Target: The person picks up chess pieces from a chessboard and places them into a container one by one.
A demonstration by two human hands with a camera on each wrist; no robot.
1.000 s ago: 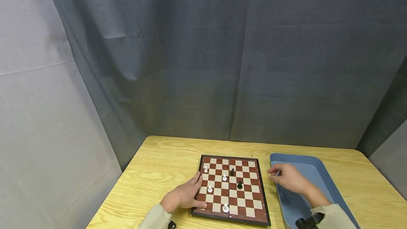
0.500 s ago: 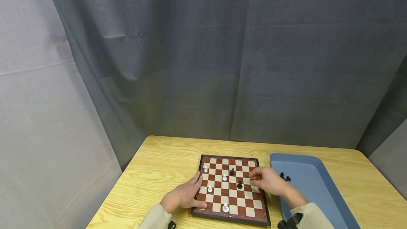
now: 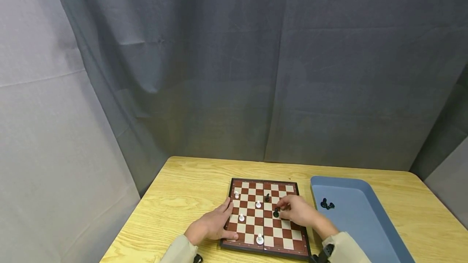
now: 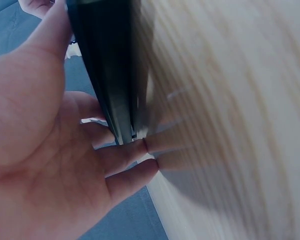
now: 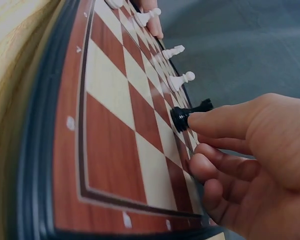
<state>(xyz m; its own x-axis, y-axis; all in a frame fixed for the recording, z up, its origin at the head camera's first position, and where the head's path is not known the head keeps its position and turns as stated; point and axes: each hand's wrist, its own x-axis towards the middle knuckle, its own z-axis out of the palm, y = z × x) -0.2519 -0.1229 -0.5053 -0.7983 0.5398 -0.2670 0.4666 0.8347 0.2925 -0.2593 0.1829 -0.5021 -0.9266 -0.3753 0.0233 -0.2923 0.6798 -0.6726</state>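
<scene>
A red-and-white chessboard [image 3: 278, 243] with a black frame lies on the wooden table. My left hand [image 3: 213, 223] rests along its left edge, fingers straight, thumb over the near left corner. In the left wrist view, fingertips touch the tabletop beside the frame. On the right half of the board, my right hand [image 3: 299, 211] pinches a black chess piece [image 3: 276, 213] between thumb and index finger. The other fingers curl below in the right wrist view. A second black piece [image 3: 267, 198] stands just beyond it. White pawns [image 3: 258, 204] and a white knight [image 5: 174, 51] stand farther left.
Right of the board sits a blue tray [image 3: 383, 214] with black chess pieces [image 3: 327, 204] lying near its left wall. A grey curtain [image 3: 234, 92] hangs behind the table's far edge.
My right hand has come left from the tray's near side to the black piece on the board. Black pieces in the tray are now uncovered. The left hand has stayed put.
</scene>
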